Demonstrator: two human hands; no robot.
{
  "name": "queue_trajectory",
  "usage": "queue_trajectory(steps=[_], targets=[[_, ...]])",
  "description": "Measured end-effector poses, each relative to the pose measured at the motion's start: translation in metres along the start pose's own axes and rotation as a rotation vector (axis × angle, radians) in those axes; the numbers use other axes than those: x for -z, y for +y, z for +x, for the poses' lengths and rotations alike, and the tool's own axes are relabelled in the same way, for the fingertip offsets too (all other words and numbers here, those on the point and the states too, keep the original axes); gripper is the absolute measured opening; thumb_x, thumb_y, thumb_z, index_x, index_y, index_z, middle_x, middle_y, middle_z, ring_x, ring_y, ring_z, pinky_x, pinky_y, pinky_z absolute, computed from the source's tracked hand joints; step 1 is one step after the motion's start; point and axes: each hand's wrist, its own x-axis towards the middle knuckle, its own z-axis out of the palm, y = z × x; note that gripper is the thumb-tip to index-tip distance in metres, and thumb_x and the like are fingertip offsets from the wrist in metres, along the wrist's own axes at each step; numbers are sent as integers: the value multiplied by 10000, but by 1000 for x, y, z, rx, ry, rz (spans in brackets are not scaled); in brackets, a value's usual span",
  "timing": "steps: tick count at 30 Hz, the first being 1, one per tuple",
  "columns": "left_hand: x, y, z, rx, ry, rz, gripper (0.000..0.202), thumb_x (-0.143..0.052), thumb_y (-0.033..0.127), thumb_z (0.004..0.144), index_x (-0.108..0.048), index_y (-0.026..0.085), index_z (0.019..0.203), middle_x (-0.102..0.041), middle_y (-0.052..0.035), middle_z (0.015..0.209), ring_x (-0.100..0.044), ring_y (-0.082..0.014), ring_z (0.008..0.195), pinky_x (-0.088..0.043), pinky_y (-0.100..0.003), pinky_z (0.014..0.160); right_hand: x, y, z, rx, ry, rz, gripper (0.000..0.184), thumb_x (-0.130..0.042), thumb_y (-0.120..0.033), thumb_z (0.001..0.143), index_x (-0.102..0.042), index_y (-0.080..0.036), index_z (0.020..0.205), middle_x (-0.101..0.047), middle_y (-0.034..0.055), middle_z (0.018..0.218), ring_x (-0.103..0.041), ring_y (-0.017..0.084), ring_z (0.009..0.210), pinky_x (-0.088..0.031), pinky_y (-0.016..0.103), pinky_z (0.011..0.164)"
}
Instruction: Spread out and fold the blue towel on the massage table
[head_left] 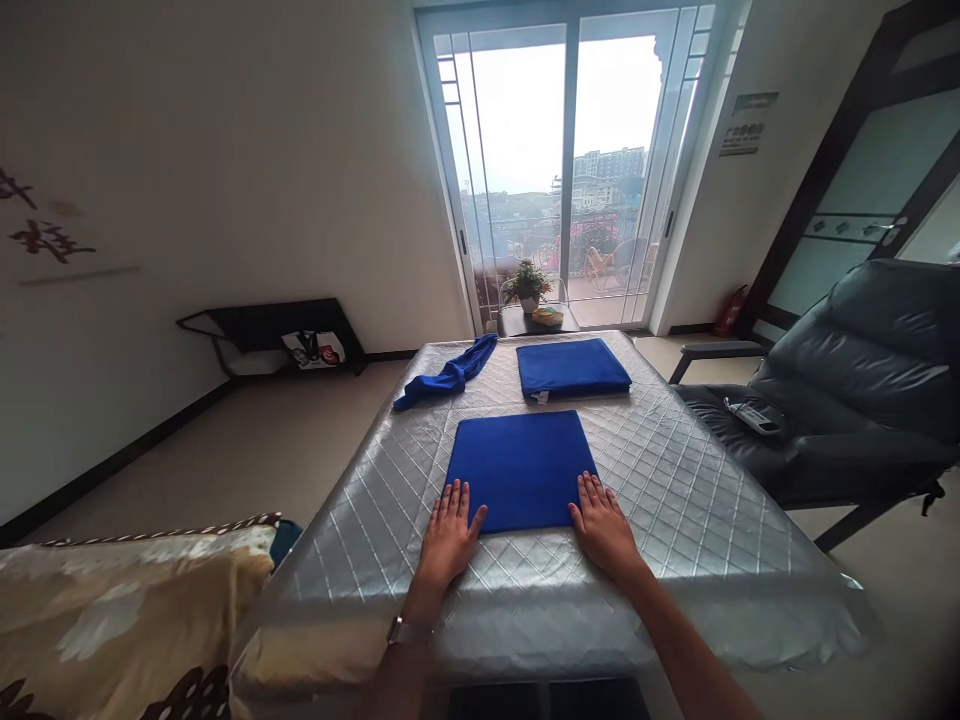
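Observation:
A flat, squarely folded blue cloth [521, 465] lies on the silver quilted table cover [675, 510] in front of me. My left hand [450, 530] rests flat at its near left corner, fingers stretched out. At the near right corner lies my right hand [602, 522], also flat with the fingers extended. Neither hand grips anything. Farther back sits a thicker folded blue cloth stack [574, 367], a small white tag showing at its near edge. To its left is a loose, crumpled blue cloth [448, 376].
A dark padded armchair [847, 370] stands right of the table, with a power strip [752, 417] on its seat. Patterned bedding [127, 620] borders the near left. Beyond the table, a potted plant [528, 284] stands before the sliding glass door [517, 120].

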Motion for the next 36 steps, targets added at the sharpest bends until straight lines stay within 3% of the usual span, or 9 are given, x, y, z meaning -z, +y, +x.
queue_trajectory(steps=[6, 11, 15, 19, 24, 28, 31, 36], targets=[[6, 9, -3, 34, 15, -13, 835, -129, 659, 1005, -262, 96, 1607, -208, -142, 1685, -189, -276, 1566, -207, -481, 1273, 6, -2, -2, -20, -31, -27, 679, -172, -437, 1056, -185, -75, 1630, -125, 82, 1703, -105, 198, 1578, -78, 399, 1282], [9, 9, -5, 36, 39, -35, 834, -169, 679, 997, -250, 126, 1616, -231, -136, 1681, -211, -277, 1562, -225, -495, 1266, 11, 0, 1, -10, -72, -57, 681, -207, -439, 1049, -224, -76, 1624, -160, 93, 1698, -119, 213, 1577, -107, 422, 1277], [8, 10, -5, 47, 48, -43, 848, -169, 694, 987, -240, 133, 1620, -255, -128, 1677, -223, -275, 1559, -226, -483, 1268, 19, -1, 17, 9, -42, -82, 662, -225, -425, 1046, -294, -84, 1610, -223, 111, 1683, -168, 229, 1570, -128, 441, 1270], [8, 11, -6, 46, 48, -52, 884, -149, 712, 978, -247, 107, 1615, -254, -141, 1676, -222, -274, 1560, -228, -474, 1267, 25, -6, 37, 22, 5, -76, 677, -215, -429, 1052, -269, -49, 1610, -205, 117, 1689, -161, 232, 1571, -120, 415, 1271], [10, 1, -3, 87, 15, -49, 919, -125, 716, 978, -273, 51, 1596, -263, -184, 1662, -253, -293, 1548, -255, -471, 1255, 15, -4, 48, -7, 4, -76, 676, -209, -431, 1057, -232, -60, 1622, -173, 104, 1700, -144, 217, 1574, -98, 392, 1273], [23, 0, 10, 159, 5, -34, 924, -97, 682, 992, -307, -9, 1568, -296, -230, 1641, -263, -308, 1543, -247, -465, 1258, 8, -1, 48, 6, 18, -78, 676, -192, -434, 1059, -226, -65, 1625, -166, 106, 1701, -137, 210, 1575, -85, 382, 1272], [35, 30, 24, 38, -10, -73, 918, -91, 678, 994, -312, -2, 1569, -290, -201, 1653, -250, -283, 1550, -236, -428, 1270, 7, 0, 49, 2, 25, -55, 680, -196, -438, 1057, -228, -62, 1624, -161, 108, 1701, -130, 213, 1576, -80, 390, 1274], [38, 122, 51, -308, -66, -172, 833, -92, 642, 1015, -339, 81, 1579, -317, -135, 1656, -256, -231, 1550, -226, -403, 1277, 6, 1, 50, 2, 17, -57, 671, -217, -421, 1057, -227, -61, 1623, -170, 112, 1702, -127, 217, 1576, -90, 395, 1273]])
